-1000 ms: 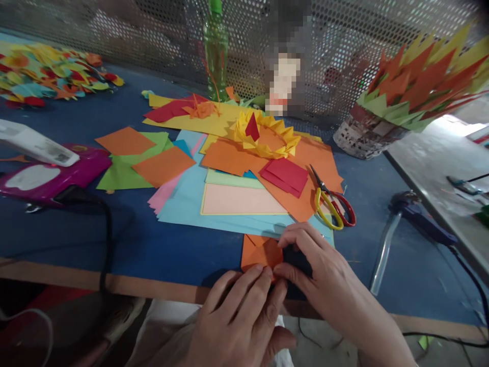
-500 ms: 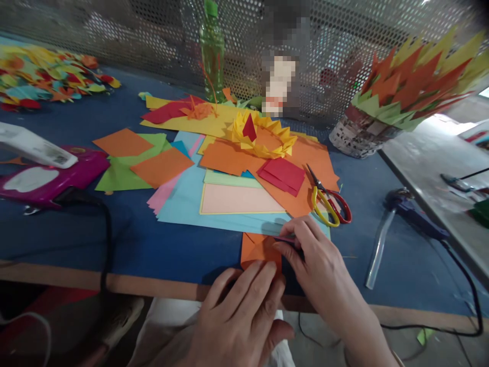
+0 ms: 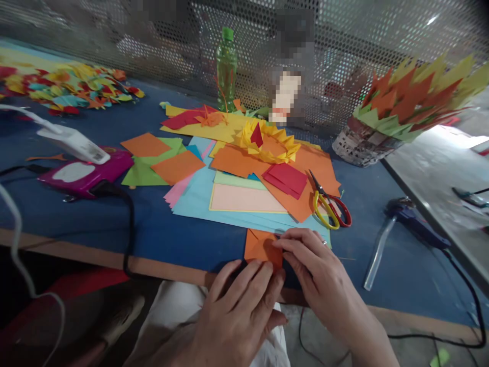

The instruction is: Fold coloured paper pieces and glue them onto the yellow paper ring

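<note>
Yellow, red and blue scraps: they make a loose heap of small paper pieces in the upper left of the frame.
Purple power strip: it lies at the left, below the heap, and a white adapter rests on it; a black cable goes down over the table edge.
Green and orange sheets: these overlap one another, left of the centre.
Green bottle: it stands upright in the upper middle, before a perforated metal screen.
Left hand: in the lower middle, it is spread rather flat, palm down, with the fingertips resting upon the folded paper.
Folded orange paper: it is at the lower centre, on the blue table, just below the light blue sheets.
Yellow paper ring: it sits above the centre, among coloured sheets.
Right hand: the fingers are bent and their tips touch the paper's right edge; whether they pinch it, I cannot tell.
Scissors: they lie right of centre, partly on an orange sheet.
Glue gun: it lies at the right, a clear stick beside it.
Paper-leaf basket: it stands in the upper right, tilted in view.
</note>
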`<state>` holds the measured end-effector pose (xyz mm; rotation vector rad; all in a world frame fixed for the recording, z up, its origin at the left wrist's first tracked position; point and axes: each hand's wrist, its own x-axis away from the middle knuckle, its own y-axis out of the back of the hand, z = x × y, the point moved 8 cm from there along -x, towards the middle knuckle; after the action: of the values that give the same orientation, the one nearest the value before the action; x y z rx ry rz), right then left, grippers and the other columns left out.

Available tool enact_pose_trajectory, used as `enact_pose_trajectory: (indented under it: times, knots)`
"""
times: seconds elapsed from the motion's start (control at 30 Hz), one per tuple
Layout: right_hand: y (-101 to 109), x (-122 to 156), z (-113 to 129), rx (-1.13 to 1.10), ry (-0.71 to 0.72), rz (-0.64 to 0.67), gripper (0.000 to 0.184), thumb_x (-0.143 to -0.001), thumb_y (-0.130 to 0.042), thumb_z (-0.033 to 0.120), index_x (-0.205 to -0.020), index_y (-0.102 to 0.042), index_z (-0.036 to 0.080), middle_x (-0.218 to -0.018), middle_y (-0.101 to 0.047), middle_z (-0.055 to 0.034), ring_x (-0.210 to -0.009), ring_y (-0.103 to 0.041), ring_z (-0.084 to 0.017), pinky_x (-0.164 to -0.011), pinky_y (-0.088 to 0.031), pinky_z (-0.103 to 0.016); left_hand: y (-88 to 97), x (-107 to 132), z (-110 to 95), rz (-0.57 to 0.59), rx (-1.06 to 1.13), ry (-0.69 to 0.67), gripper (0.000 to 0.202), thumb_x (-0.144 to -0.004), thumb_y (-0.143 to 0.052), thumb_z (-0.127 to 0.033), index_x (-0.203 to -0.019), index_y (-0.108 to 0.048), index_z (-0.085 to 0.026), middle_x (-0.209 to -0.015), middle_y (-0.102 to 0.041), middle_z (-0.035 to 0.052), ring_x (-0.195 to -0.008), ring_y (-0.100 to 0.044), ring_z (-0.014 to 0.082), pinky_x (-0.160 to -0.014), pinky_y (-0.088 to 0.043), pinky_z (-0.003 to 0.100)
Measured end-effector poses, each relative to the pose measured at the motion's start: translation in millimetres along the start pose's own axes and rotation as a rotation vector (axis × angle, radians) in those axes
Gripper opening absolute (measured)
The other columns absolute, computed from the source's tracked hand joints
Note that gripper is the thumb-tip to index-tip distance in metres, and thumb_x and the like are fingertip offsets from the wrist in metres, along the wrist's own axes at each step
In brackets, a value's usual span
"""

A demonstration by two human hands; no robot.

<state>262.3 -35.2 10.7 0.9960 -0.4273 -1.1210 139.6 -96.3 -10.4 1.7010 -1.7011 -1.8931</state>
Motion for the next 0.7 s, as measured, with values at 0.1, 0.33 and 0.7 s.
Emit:
enact_pose_trajectory:
  times: [0.1, 0.33, 0.7]
  knots:
    - [0.0, -5.0, -1.3, -0.016, -0.004, 0.03, 0.026, -0.102, -0.043, 0.013, -0.117, -0.059, 0.026, -0.122, -0.057, -0.0051, -0.112, -0.055, -0.019, -0.099, -0.048, -0.04, -0.6, 2.4, -0.8, -0.015, -0.024, -0.006, 0.042, -0.095, -0.06, -0.044, -0.13, -0.065, -0.021, -0.121, -0.071, 0.0043, -0.116, -0.06, 0.0191, -0.118, -0.025, 0.038]
    - [-1.3, -14.3, 4.3, 0.029, -0.029, 0.057, 0.017, -0.098, -0.046, 0.009, -0.1, -0.057, 0.022, -0.11, -0.057, -0.005, -0.101, -0.054, -0.021, -0.092, -0.046, -0.041, -2.2, 5.6, 0.7, -0.029, 0.009, 0.015, 0.04, -0.095, -0.062, -0.041, -0.129, -0.065, -0.021, -0.122, -0.071, 0.0048, -0.117, -0.06, 0.0203, -0.117, -0.028, 0.04]
    - [-4.7, -15.5, 5.3, 0.104, -0.031, 0.099, 0.022, -0.098, -0.041, 0.008, -0.094, -0.058, 0.022, -0.109, -0.056, -0.0065, -0.097, -0.051, -0.021, -0.085, -0.048, -0.038, -1.5, 5.2, 0.9, -0.024, 0.02, 0.028, 0.04, -0.095, -0.062, -0.041, -0.13, -0.064, -0.021, -0.124, -0.07, 0.005, -0.117, -0.06, 0.0204, -0.117, -0.029, 0.04]
